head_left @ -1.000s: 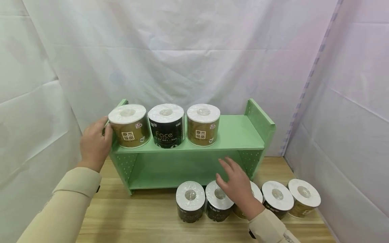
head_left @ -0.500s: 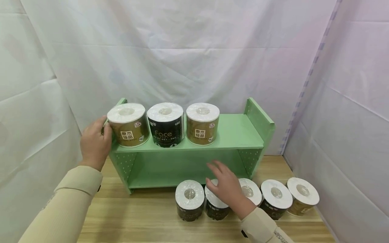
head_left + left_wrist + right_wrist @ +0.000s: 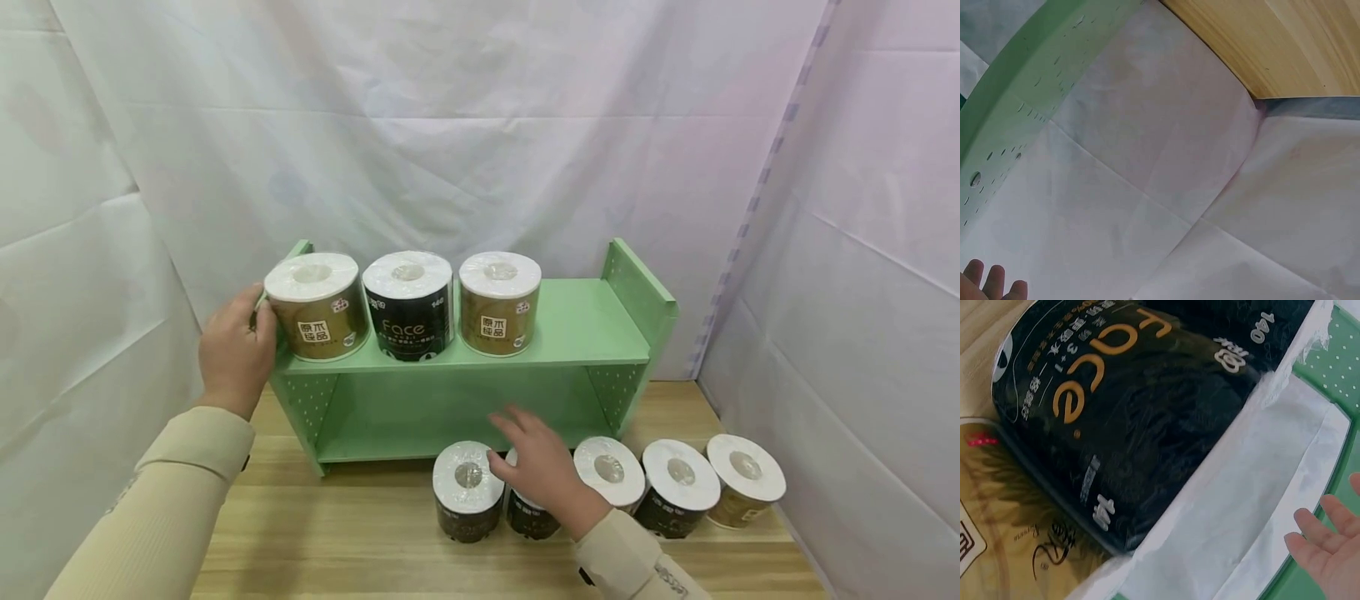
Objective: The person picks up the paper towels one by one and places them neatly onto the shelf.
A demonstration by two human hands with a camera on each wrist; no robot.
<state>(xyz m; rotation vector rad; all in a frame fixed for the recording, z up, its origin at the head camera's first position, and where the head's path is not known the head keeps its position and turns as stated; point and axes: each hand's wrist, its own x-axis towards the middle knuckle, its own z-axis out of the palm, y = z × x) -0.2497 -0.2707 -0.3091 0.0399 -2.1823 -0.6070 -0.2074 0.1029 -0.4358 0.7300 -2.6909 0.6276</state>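
My left hand holds the left side panel of the green shelf, with the thumb on the front edge beside a gold-wrapped toilet roll; in the left wrist view, the tips of some fingers show outside the panel. Over the front row on the table hovers my right hand, fingers spread and holding nothing. It partly covers a black-wrapped toilet roll. Left of that stands another black roll. A black roll marked "Face" fills much of the right wrist view.
A black roll and a second gold roll also stand on the upper board. Right of my right hand are several more rolls, including a black one and a gold one. White cloth hangs behind the wooden table.
My right hand has moved left along the front row, uncovering the gold roll in the middle and covering more of the second black one. My left hand has stayed at the shelf panel.
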